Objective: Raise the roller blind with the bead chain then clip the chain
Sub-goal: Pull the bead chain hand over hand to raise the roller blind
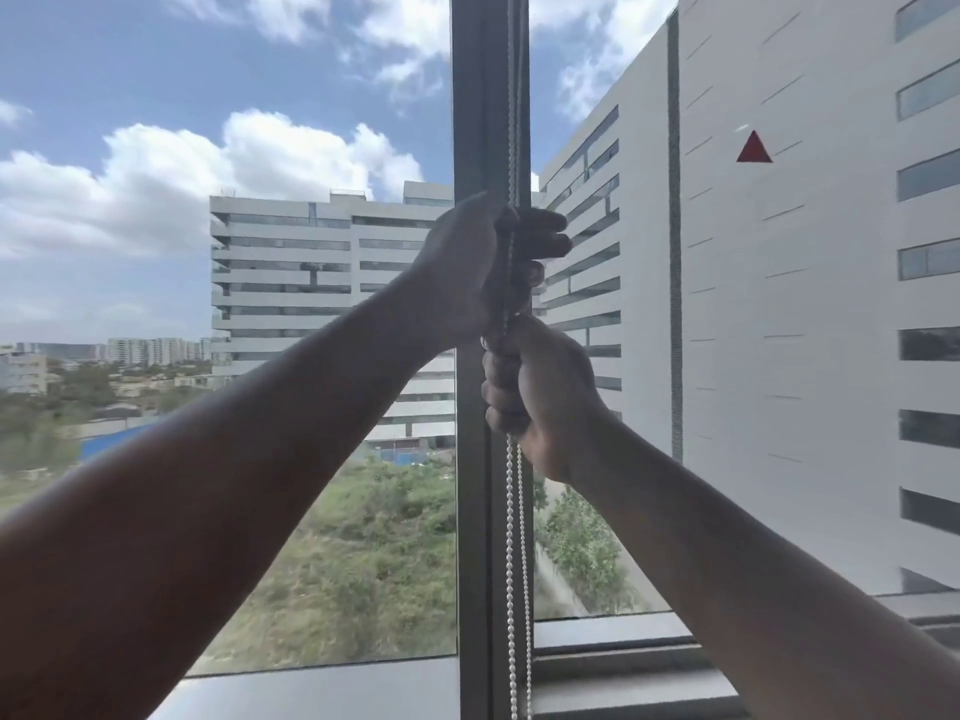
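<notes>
My left hand is the upper one, fist wrapped around the bead chain with the fingers curling round to the far side, so it is closed on the chain, though I cannot tell whether it has one strand or both. Left of this grip is only glass, with buildings and sky beyond. The chain itself runs straight up out of the top of that fist, along the dark window post just behind my knuckles, and out of sight overhead; the blind it drives does not show, so I cannot say how far up it is, though the glass at and below my hands is uncovered. Directly under the left fist, touching it, my right hand is also clenched tight on the chain, thumb side up. Below that grip two strands hang loose and side by side down past the sill, and I see no clip on the post there. I judge the chain light, limp and slick: small round beads that would slide through a slack palm and give nothing to push against, so it only works in tension. The best hold, I think, is a full fist on a single strand, close under the other hand, pulling straight down so the beads do not jump their wheel.
</notes>
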`<act>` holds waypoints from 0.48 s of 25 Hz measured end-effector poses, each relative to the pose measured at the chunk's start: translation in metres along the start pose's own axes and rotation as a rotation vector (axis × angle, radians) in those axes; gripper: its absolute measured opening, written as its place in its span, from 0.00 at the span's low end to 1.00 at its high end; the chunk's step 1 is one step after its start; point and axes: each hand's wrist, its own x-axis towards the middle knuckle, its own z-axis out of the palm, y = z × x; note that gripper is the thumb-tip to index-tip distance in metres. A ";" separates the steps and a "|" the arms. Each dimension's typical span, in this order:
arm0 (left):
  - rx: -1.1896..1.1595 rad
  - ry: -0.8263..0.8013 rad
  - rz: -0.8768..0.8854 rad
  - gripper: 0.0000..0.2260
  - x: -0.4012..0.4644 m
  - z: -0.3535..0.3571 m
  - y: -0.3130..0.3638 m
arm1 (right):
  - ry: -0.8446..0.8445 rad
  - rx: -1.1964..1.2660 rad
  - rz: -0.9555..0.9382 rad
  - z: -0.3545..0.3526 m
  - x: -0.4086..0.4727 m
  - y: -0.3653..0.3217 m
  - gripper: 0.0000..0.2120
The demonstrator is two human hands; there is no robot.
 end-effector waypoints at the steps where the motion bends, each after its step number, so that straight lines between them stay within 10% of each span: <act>1: -0.012 0.012 0.000 0.18 0.001 0.003 -0.001 | -0.007 -0.016 -0.010 -0.002 -0.001 0.000 0.23; 12: -0.003 0.090 -0.037 0.07 0.001 0.015 -0.046 | -0.078 -0.053 0.016 -0.040 -0.016 0.025 0.22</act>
